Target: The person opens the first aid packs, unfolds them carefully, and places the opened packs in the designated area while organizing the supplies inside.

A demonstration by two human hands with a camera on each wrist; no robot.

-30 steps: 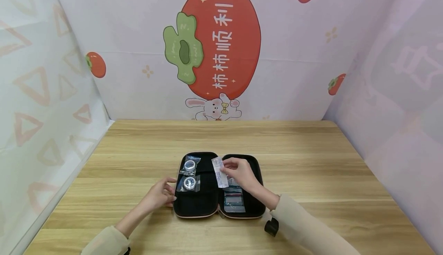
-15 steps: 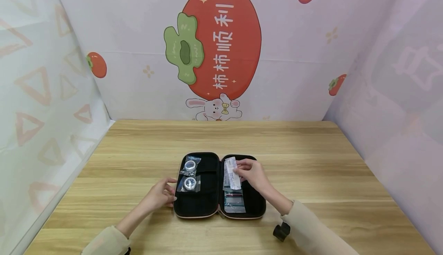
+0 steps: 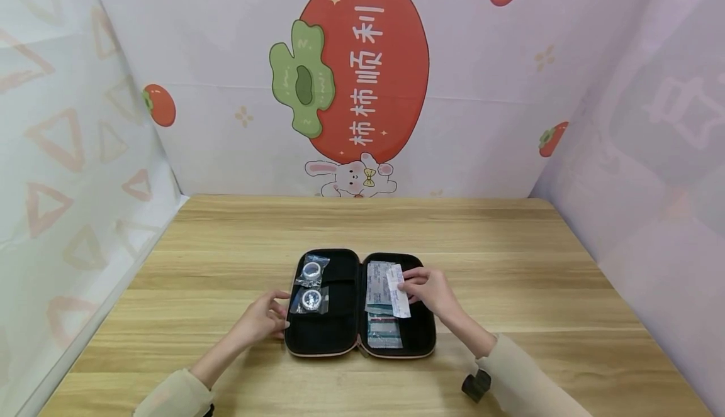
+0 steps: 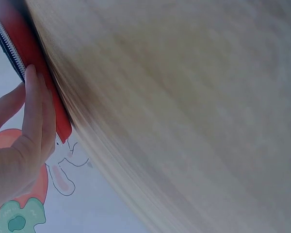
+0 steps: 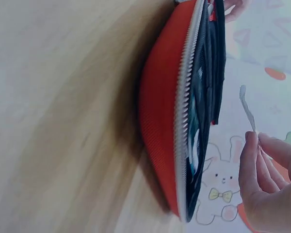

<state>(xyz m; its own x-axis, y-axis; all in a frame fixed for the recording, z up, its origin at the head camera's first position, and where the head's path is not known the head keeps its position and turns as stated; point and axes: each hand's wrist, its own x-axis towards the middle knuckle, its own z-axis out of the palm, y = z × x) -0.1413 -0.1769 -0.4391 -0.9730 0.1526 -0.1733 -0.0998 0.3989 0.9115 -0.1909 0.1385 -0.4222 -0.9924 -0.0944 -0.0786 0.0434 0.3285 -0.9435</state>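
Observation:
A black-lined zip case (image 3: 320,335) with a red outer shell lies unfolded on the table. My right hand (image 3: 432,291) pinches a slim white printed packet (image 3: 399,291) between thumb and fingers above the case's right half. Edge-on, the same packet (image 5: 248,109) shows as a thin strip in the right wrist view. Under it in that half lie pale printed packets (image 3: 378,285) and a teal-and-clear packet (image 3: 385,332). My left hand (image 3: 265,318) touches the case's left side; in the left wrist view its fingers (image 4: 34,104) lie fairly straight along the red shell (image 4: 58,104).
Two rolls of tape in clear wrappers, an upper roll (image 3: 311,271) and a lower roll (image 3: 311,300), lie in the case's left half. Wooden tabletop (image 3: 510,260) surrounds the case. A printed backdrop (image 3: 470,121) rises behind, with pale side walls.
My right hand has carried the white packet rightward, from the case's spine to over the right half, uncovering the pale packets below. The left hand stays at the case's left side.

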